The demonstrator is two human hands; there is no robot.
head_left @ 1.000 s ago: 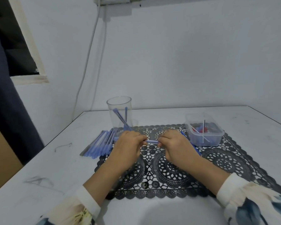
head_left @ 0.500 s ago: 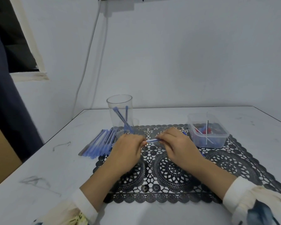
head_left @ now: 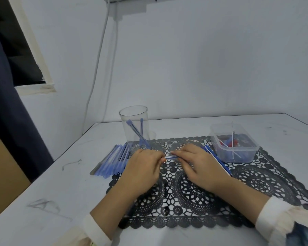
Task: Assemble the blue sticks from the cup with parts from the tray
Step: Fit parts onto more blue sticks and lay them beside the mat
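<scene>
In front of the cup (head_left: 134, 128), our left hand (head_left: 142, 168) and right hand (head_left: 200, 168) each pinch one end of a blue stick (head_left: 171, 157), likely pressing parts together

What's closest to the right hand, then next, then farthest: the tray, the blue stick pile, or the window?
1. The tray, just right of the right hand.
2. The blue stick pile, on the left, past the left hand.
3. The window, far up the left wall.
</scene>
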